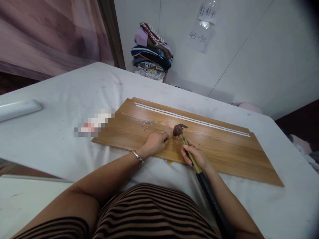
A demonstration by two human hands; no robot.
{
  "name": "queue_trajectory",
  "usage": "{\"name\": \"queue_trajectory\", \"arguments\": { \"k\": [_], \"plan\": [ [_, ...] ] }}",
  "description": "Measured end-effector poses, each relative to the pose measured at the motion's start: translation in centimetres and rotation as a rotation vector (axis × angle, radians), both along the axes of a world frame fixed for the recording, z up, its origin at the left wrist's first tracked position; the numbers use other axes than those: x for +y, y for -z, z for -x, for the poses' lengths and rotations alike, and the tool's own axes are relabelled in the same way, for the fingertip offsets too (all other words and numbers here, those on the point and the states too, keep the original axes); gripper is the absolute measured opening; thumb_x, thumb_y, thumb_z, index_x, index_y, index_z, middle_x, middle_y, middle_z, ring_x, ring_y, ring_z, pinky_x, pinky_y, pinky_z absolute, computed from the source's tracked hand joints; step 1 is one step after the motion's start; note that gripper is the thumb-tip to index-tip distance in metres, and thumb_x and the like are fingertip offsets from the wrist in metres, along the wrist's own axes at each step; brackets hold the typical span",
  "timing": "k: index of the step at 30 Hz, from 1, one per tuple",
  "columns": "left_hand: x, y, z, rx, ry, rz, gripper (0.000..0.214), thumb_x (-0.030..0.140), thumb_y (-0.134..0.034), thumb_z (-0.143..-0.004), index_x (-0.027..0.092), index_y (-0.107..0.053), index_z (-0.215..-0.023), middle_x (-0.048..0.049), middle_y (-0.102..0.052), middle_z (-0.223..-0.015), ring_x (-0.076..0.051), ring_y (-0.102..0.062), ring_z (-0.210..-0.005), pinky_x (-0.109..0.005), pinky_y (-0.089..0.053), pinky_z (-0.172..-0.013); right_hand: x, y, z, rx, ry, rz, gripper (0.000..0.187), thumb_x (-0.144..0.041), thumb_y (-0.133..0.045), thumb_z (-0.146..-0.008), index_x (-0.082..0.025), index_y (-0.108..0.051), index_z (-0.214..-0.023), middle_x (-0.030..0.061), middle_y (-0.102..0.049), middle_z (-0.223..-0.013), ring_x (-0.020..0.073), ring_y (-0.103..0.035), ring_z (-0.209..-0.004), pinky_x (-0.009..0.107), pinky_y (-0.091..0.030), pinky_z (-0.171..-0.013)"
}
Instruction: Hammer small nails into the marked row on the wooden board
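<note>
A claw hammer (183,138) with a rusty head and a yellow and black handle is gripped in my right hand (194,154), fingers wrapped round the yellow part. The head is low over a wood-grain board (231,152). My left hand (156,142) rests on the board left of the hammer head, its fingers curled and pinched together. Whatever they may hold is too small to make out. Several loose nails (147,122) lie on the board beyond my left hand. Small dark marks (201,145) dot the surface right of the hammer.
Two white measuring strips (191,119) run along the board's far side. A white cloth (99,89) covers the table. A blurred packet (96,122) lies at the board's left end, and a white object (20,109) farther left. Folded clothes (152,53) are stacked by the wall.
</note>
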State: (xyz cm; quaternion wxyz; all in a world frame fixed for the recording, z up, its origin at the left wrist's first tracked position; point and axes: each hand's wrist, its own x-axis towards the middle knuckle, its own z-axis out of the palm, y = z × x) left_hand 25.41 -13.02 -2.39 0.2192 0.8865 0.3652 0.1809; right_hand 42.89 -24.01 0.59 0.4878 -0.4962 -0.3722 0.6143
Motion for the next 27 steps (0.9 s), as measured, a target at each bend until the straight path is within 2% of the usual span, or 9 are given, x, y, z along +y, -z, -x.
{"name": "queue_trajectory", "arguments": {
  "k": [4,9,22,27],
  "plan": [
    [0.00,0.01,0.03,0.026,-0.007,-0.001,0.016,0.021,-0.052,-0.085,0.019,-0.067,-0.080,-0.0035,-0.069,-0.081,-0.016,-0.060,-0.075,-0.025,-0.044,-0.072,-0.02,0.01,0.07,-0.013,-0.026,0.002,0.025,-0.041,-0.062,-0.078,-0.020,-0.049,-0.080,-0.0063,-0.056,-0.055,0.0037,-0.036,-0.027,0.018,-0.023,-0.028],
    [-0.06,-0.03,0.04,0.013,-0.008,0.015,0.017,0.020,-0.051,-0.084,0.019,-0.067,-0.080,-0.0033,-0.068,-0.081,-0.016,-0.060,-0.075,-0.026,-0.043,-0.072,0.06,0.00,0.06,-0.009,-0.004,0.015,0.028,-0.041,-0.063,-0.076,-0.020,-0.050,-0.090,-0.0077,-0.056,-0.056,0.0039,-0.036,-0.026,0.017,-0.022,-0.027],
    [-0.12,-0.25,-0.01,0.005,0.007,-0.025,0.017,0.019,-0.052,-0.084,0.017,-0.068,-0.079,-0.0051,-0.069,-0.081,-0.017,-0.061,-0.074,-0.026,-0.044,-0.071,0.01,0.16,0.12,-0.008,-0.027,0.014,0.025,-0.041,-0.062,-0.078,-0.020,-0.048,-0.078,-0.0071,-0.056,-0.055,0.0036,-0.037,-0.026,0.017,-0.024,-0.027],
    [-0.01,0.14,0.01,-0.020,-0.003,-0.009,0.016,0.020,-0.052,-0.084,0.018,-0.067,-0.077,-0.0044,-0.068,-0.079,-0.017,-0.060,-0.073,-0.026,-0.043,-0.070,-0.01,0.13,0.06,0.015,-0.031,0.017,0.025,-0.040,-0.061,-0.078,-0.020,-0.050,-0.087,-0.0074,-0.057,-0.056,0.0037,-0.036,-0.026,0.018,-0.023,-0.027]
  ]
}}
